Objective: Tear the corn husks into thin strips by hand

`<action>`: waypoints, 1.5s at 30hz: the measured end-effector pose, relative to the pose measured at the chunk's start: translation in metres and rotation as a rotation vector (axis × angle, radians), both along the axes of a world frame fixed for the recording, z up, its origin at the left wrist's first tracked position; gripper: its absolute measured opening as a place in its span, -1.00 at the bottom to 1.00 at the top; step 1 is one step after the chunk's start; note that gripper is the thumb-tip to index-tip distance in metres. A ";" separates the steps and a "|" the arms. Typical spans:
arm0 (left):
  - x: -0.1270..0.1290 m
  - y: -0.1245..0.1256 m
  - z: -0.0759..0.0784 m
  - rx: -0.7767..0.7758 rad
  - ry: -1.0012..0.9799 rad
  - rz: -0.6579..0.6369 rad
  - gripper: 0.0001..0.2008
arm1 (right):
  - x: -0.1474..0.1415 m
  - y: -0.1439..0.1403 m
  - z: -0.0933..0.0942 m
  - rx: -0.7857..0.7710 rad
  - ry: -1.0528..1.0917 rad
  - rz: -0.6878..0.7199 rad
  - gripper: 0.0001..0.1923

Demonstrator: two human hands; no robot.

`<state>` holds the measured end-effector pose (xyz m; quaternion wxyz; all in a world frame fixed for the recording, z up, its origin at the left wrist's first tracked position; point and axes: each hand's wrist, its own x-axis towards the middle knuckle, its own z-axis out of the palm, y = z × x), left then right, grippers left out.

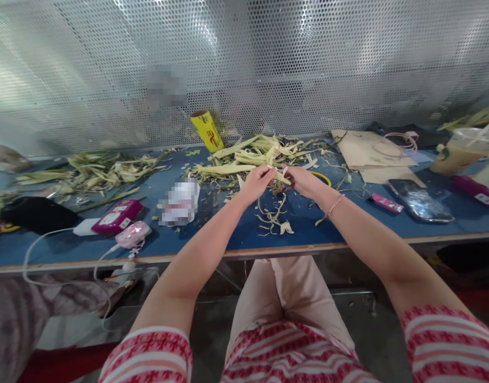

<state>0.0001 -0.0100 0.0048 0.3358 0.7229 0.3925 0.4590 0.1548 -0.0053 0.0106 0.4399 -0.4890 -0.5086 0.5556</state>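
My left hand [256, 184] and my right hand [304, 184] are close together above the middle of the blue table. Between their pinched fingers is a pale yellow-green piece of dried husk [283, 179]. Its lower end points toward the right hand, and the fingertips partly hide it. Just beyond my hands lies a loose heap of long, pale husks [254, 154]. Thin, curled stringy scraps [274, 217] lie on the table below my hands. Part of a yellow ring-shaped thing [321, 177] shows behind my right wrist.
A yellow cardboard tube [207, 131] stands tilted near the perforated metal panel [268, 64]. At left are more husks [96, 173], a purple box [117, 217] and white cables. At right lie a phone [421, 200], brown paper [367, 149] and a drink cup [457, 151].
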 end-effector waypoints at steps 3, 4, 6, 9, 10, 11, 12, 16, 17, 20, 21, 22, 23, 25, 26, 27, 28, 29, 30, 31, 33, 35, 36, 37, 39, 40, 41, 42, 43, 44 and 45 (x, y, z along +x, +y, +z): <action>0.000 0.003 -0.004 -0.002 0.028 -0.039 -0.65 | 0.001 -0.001 0.002 -0.061 0.114 0.090 -0.81; 0.000 0.003 -0.005 0.003 0.037 -0.054 -0.64 | 0.002 -0.001 0.003 -0.075 0.149 0.121 -0.83; -0.001 0.003 -0.005 0.011 0.046 -0.095 -0.61 | 0.002 -0.001 0.003 -0.092 0.202 0.179 -0.84; -0.002 0.005 -0.006 0.004 0.020 -0.148 -0.60 | 0.003 0.001 0.001 -0.089 0.246 0.243 -0.84; -0.003 0.006 -0.007 -0.003 0.004 -0.159 -0.60 | 0.004 0.002 0.001 -0.084 0.257 0.235 -0.85; -0.003 0.007 -0.008 -0.012 -0.014 -0.170 -0.60 | 0.004 0.003 0.000 -0.075 0.268 0.211 -0.86; -0.003 0.008 -0.009 -0.022 -0.035 -0.179 -0.60 | 0.005 0.003 0.000 -0.060 0.278 0.180 -0.87; -0.004 0.010 -0.011 -0.046 -0.075 -0.195 -0.59 | 0.007 0.001 0.003 -0.016 0.275 0.083 -0.92; -0.003 0.010 -0.010 -0.048 -0.072 -0.192 -0.60 | 0.007 0.001 0.004 -0.007 0.268 0.065 -0.92; -0.003 0.008 -0.008 -0.061 -0.066 -0.179 -0.63 | 0.008 0.000 0.005 0.041 0.264 0.021 -0.92; -0.002 0.007 -0.007 -0.072 -0.073 -0.176 -0.65 | 0.009 0.000 0.005 0.059 0.267 0.018 -0.92; -0.002 0.006 -0.006 -0.085 -0.080 -0.174 -0.67 | 0.010 0.000 0.005 0.075 0.269 0.025 -0.92; -0.002 0.005 -0.005 -0.097 -0.090 -0.171 -0.69 | 0.011 0.001 0.005 0.092 0.269 0.041 -0.90; -0.001 0.004 -0.003 -0.115 -0.101 -0.164 -0.72 | 0.013 0.004 0.004 0.141 0.250 0.083 -0.86; -0.001 0.003 -0.002 -0.121 -0.104 -0.159 -0.73 | 0.014 0.005 0.003 0.178 0.231 0.106 -0.84; -0.001 0.003 -0.001 -0.127 -0.103 -0.153 -0.74 | 0.015 0.006 0.002 0.220 0.204 0.127 -0.83; -0.001 0.003 -0.001 -0.134 -0.101 -0.147 -0.75 | 0.016 0.007 0.002 0.265 0.173 0.147 -0.83; -0.001 0.004 -0.001 -0.142 -0.099 -0.139 -0.76 | 0.016 0.008 0.001 0.313 0.142 0.163 -0.83; 0.000 0.004 -0.002 -0.150 -0.095 -0.131 -0.77 | 0.017 0.008 0.001 0.359 0.107 0.174 -0.84; 0.000 0.005 -0.002 -0.155 -0.090 -0.121 -0.78 | 0.017 0.007 0.002 0.400 0.068 0.182 -0.85; 0.000 0.005 -0.003 -0.152 -0.070 -0.098 -0.78 | 0.016 0.005 0.004 0.464 -0.014 0.188 -0.86; 0.000 0.006 -0.003 -0.148 -0.057 -0.075 -0.78 | 0.016 0.001 0.006 0.493 -0.089 0.207 -0.86; 0.000 0.006 -0.003 -0.150 -0.060 -0.070 -0.79 | 0.015 -0.001 0.007 0.496 -0.116 0.215 -0.85; 0.001 0.006 -0.003 -0.156 -0.067 -0.069 -0.79 | 0.015 -0.002 0.008 0.498 -0.133 0.214 -0.84; 0.001 0.007 -0.003 -0.165 -0.087 -0.076 -0.79 | 0.015 -0.003 0.009 0.499 -0.154 0.190 -0.81; 0.000 0.007 -0.003 -0.159 -0.093 -0.080 -0.79 | 0.015 -0.003 0.009 0.497 -0.159 0.169 -0.78; 0.000 0.007 -0.003 -0.148 -0.091 -0.083 -0.79 | 0.015 -0.002 0.008 0.490 -0.167 0.154 -0.75; 0.000 0.007 -0.003 -0.131 -0.080 -0.083 -0.79 | 0.015 -0.002 0.008 0.480 -0.180 0.148 -0.72; -0.001 0.007 -0.003 -0.108 -0.062 -0.079 -0.79 | 0.015 -0.001 0.007 0.467 -0.196 0.150 -0.71; -0.001 0.006 -0.003 -0.084 -0.037 -0.072 -0.78 | 0.016 -0.001 0.007 0.454 -0.213 0.154 -0.71; -0.002 0.005 -0.002 -0.059 -0.006 -0.060 -0.78 | 0.016 0.000 0.006 0.445 -0.229 0.158 -0.71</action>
